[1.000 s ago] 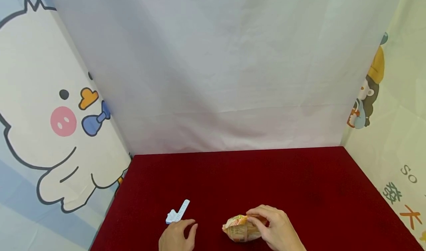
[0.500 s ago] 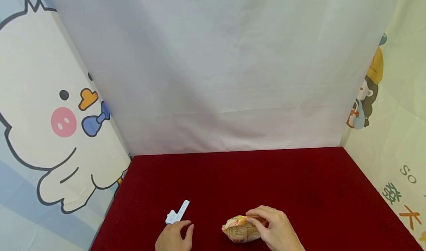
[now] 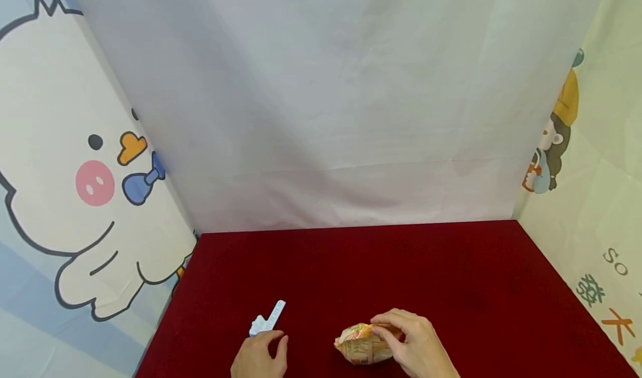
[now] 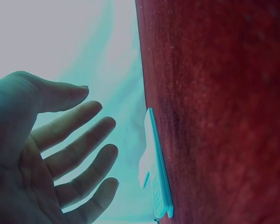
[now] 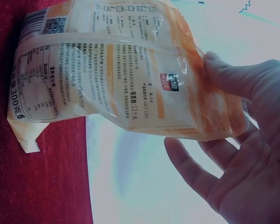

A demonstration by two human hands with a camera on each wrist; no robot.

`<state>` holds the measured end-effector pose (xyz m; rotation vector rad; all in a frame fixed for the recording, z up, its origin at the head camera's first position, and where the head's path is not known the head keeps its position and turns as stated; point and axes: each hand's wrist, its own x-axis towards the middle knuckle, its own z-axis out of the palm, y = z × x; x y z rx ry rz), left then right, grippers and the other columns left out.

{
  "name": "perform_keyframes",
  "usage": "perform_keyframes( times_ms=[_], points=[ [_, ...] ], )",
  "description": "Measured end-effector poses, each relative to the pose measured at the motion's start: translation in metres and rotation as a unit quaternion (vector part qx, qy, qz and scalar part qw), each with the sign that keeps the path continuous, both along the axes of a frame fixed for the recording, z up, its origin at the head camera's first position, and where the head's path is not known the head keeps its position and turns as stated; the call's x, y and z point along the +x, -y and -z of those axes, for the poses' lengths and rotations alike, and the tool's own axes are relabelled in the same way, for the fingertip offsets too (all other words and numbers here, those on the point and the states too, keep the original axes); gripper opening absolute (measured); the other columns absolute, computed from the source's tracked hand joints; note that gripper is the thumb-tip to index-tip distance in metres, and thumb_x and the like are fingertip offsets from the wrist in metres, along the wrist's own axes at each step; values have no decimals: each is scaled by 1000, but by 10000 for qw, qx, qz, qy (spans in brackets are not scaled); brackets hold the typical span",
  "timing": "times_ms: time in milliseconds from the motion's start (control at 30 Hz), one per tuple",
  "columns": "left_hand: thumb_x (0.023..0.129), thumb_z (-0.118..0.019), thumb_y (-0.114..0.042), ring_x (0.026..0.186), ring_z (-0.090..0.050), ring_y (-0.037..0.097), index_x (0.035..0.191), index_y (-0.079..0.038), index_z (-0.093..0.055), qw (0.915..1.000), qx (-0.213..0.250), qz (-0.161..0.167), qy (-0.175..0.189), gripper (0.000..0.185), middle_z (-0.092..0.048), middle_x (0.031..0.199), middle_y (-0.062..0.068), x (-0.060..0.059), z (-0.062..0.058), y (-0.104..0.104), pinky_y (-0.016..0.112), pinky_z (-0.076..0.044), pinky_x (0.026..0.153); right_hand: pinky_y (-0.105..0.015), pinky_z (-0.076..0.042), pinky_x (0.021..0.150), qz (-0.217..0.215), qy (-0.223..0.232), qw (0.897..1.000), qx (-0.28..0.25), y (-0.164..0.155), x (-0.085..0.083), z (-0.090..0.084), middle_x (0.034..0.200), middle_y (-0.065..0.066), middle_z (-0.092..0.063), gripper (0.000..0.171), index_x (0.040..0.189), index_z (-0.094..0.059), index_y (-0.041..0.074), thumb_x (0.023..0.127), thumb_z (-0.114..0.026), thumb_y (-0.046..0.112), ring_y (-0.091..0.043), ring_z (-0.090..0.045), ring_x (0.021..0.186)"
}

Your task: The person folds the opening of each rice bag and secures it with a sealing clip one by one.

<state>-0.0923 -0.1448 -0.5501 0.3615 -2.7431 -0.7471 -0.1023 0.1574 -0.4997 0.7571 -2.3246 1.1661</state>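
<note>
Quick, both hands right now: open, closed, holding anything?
Left hand: open, fingers spread beside the blue clip, holding nothing.
Right hand: gripping the top of the snack bag.

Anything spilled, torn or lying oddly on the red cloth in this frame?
Nothing stands out. The snack bag looks whole, with no spill on the red cloth; the right hand pinches its top. The pale blue clip lies flat beside the open left hand, apart from it.

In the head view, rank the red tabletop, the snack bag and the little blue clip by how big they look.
1. red tabletop
2. snack bag, partly covered by the right hand
3. blue clip
</note>
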Motion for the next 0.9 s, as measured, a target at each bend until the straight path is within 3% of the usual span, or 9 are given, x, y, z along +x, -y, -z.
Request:
perform_keyframes(
  times_ms=[333, 633, 900],
  points=[
    [87, -84, -32, 92, -73, 30, 97, -23, -85, 9998, 119, -159, -43, 14, -82, 100, 1, 2, -1, 1, 52, -58, 70, -13, -49, 58, 42, -12, 10000, 46, 0, 0, 0, 94, 8, -79, 28, 100, -80, 17, 82, -87, -3, 8, -57, 75],
    [88, -83, -32, 104, -71, 33, 97, -21, -86, 9996, 174, -206, 49, 14, -80, 115, 4, -1, 1, 3, 55, -60, 75, -16, -48, 57, 91, 54, 9999, 114, 0, 0, -1, 96, 10, -80, 26, 102, -80, 20, 85, -86, 1, 8, -56, 76],
    [86, -84, -30, 115, -68, 41, 99, -16, -85, 9997, 207, -137, 65, 18, -75, 126, 14, -2, 4, 4, 62, -60, 80, -16, -49, 57, 110, 121, 9997, 178, 0, -1, -3, 96, 10, -80, 25, 102, -81, 20, 86, -86, 2, 8, -56, 76]
  ],
)
